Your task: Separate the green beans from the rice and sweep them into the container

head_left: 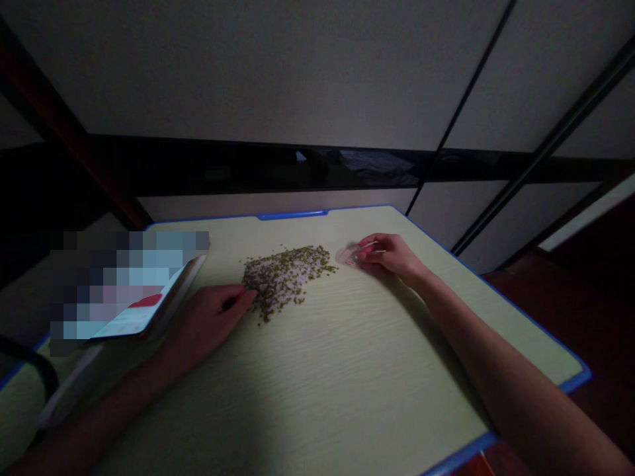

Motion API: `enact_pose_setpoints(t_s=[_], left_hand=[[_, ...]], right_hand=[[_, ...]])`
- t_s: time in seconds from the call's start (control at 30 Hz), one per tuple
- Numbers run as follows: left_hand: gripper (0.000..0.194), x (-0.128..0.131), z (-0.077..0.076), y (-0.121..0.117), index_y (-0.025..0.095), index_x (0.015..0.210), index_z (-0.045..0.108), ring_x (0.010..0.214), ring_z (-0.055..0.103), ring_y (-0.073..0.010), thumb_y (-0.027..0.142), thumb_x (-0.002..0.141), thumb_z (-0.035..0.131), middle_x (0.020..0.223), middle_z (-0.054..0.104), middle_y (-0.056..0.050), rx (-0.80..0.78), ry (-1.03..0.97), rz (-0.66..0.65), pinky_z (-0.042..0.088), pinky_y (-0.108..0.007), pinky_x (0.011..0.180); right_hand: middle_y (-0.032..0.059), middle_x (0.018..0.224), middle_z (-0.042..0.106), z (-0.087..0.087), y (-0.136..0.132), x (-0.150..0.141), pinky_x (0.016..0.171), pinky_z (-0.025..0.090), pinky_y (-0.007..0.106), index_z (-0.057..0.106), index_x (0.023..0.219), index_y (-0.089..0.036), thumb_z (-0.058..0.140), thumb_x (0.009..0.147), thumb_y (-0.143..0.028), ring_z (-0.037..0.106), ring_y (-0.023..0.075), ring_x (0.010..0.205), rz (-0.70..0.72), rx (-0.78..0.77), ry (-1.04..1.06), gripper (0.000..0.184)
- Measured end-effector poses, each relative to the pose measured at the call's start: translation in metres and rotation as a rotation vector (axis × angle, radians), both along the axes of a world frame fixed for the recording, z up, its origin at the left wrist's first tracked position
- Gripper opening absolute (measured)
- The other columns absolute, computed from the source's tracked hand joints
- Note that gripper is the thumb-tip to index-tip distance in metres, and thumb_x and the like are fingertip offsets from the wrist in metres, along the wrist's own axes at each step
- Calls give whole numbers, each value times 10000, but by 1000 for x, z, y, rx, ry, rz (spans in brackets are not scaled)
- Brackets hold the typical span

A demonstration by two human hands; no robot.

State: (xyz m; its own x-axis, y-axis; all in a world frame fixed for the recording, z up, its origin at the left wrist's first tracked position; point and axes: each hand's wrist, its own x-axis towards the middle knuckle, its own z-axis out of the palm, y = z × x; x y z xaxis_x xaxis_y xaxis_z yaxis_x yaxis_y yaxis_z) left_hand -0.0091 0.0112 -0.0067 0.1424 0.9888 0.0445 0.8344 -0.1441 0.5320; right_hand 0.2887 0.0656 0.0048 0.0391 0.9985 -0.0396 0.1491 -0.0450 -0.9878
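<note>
A loose pile of small green and whitish grains (282, 274) is spread over the middle of the table. My left hand (218, 314) rests at the pile's left edge. Its thumb and forefinger are drawn together among the grains, and whatever lies between the tips is too small to make out. To the right of the pile, my right hand (391, 254) grips a small clear plastic piece with reddish marks (348, 256). That piece is low over the tabletop, just apart from the grains; its exact kind cannot be told.
A pale table (347, 383) with a blue rim stands against light cabinet panels (278, 79). At the left, a lit tablet-like screen (133, 317), partly blurred out, leans beside my left forearm. A dark curved cable or strap (42, 363) lies nearer the left corner.
</note>
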Motion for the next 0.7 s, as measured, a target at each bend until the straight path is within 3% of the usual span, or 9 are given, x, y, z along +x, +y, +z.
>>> enact_pose_setpoints(t_s=[0.37, 0.7], left_hand=[[445, 1, -1, 0, 177, 528, 433, 522, 400, -130, 551, 752, 348, 489, 388, 45, -4, -5, 10, 248, -240, 517], [448, 0, 0, 0, 170, 545, 464, 543, 413, -134, 545, 761, 348, 508, 407, 40, -15, -18, -2, 259, -243, 532]], right_hand=[[-6, 592, 601, -8, 1, -1, 411, 425, 201, 579, 733, -138, 612, 570, -60, 540, 97, 456, 67, 98, -233, 183], [7, 607, 591, -11, 4, -3, 477, 424, 210, 582, 766, -118, 628, 577, -98, 539, 101, 512, 119, 150, -305, 196]])
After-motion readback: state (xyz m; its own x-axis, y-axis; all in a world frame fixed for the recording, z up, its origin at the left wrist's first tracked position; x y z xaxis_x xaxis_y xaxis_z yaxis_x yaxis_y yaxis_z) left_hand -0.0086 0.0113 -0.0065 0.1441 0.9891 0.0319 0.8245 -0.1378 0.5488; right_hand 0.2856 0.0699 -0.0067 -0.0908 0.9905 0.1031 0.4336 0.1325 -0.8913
